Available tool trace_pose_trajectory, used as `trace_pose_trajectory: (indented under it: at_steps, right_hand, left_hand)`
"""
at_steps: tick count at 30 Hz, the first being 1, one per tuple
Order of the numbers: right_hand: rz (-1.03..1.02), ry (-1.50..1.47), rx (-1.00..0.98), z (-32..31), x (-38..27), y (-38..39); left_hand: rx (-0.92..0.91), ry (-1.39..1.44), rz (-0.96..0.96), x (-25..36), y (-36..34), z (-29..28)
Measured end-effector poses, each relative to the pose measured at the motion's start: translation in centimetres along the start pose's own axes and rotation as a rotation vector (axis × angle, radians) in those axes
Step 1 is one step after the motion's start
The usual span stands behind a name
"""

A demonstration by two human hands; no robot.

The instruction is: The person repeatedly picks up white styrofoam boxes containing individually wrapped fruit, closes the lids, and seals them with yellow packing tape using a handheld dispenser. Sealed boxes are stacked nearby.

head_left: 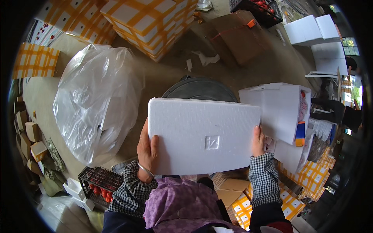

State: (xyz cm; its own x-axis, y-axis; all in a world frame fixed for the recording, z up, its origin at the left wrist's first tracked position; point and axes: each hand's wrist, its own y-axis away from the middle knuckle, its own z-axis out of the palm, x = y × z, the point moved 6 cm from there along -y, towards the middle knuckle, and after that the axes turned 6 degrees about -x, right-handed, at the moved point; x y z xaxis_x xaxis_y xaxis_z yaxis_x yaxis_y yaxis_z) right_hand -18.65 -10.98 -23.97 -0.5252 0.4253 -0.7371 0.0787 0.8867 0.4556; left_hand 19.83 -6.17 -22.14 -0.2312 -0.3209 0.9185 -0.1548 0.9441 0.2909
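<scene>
We have a white foam board (186, 130) held up in front of the body, in the middle of the view, its broad face toward us and a small square mark pressed into that face right of its centre. Our left hand (147, 155) grips its left edge, partly closed, with the thumb on the near face and the fingers mostly hidden behind. Our right hand (256, 143) grips the right edge in the same way, thumb on the face; how far its hidden fingers curl, we cannot tell. A metal bracelet (145, 171) circles our left wrist, and both sleeves are checked above a purple apron (180, 202). Just beyond the board's far edge we see part of a dark round tub (200, 89), its lower part hidden by the board. To the left, a large clear plastic bag (93, 105) stands on the floor (40, 99). Near our left elbow sits a black crate (110, 176) with red fruit (101, 191) in it. To the right we have white foam boxes (268, 110), and farther off a brown cardboard box (243, 40) and a stack of white boxes with yellow tape (142, 19).
</scene>
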Motion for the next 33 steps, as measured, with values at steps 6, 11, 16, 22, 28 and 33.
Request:
trace_pose_trajectory:
  at_steps: [6,11,16,22,28,33]
  right_hand:
    - [-0.087,-0.004,0.021,0.0,-0.3,-0.3]
    - [-0.114,-0.07,0.033,0.3,-0.2,-0.1]
    - [-0.16,-0.11,0.04,0.5,-0.4,0.0]
    - [-0.247,-0.089,-0.064,-0.2,-0.3,3.1]
    - [-0.308,-0.105,0.162,-0.5,1.8,7.7]
    - [-0.32,-0.156,0.18,-1.3,2.0,7.5]
  left_hand:
    - [-0.134,-0.98,0.372,4.2,-0.1,2.5]
    - [-0.368,-1.073,0.319,7.3,-2.4,7.1]
    - [-0.271,-1.125,0.346,7.7,-2.7,7.8]
    - [-0.229,-1.255,0.384,7.9,-2.6,9.1]
    - [-0.238,-1.204,0.534,8.6,-2.0,11.2]
    - [-0.45,-1.185,0.798,12.1,2.9,22.9]
